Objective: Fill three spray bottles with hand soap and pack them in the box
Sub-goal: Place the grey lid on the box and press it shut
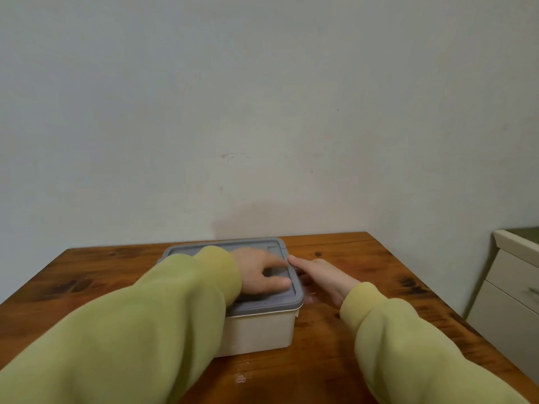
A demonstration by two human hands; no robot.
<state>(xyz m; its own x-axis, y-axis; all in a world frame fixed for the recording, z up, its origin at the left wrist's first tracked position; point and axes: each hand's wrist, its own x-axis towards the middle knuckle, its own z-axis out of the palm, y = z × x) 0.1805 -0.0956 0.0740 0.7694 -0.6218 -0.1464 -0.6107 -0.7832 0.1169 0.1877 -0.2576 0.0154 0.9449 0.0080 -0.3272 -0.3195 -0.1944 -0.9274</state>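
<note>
A cream plastic box (259, 330) with a grey lid (271, 304) stands on the wooden table (364, 272), the lid lying on top of it. My left hand (262, 272) rests flat on the lid, fingers spread toward its right edge. My right hand (323, 278) lies against the right side of the box, fingers straight along the lid's rim. No spray bottles or soap are in sight; the box's inside is hidden by the lid.
The table stands against a plain pale wall. A cream drawer cabinet (513, 293) stands to the right of the table. A small white mark (240, 379) lies on the tabletop near the front edge.
</note>
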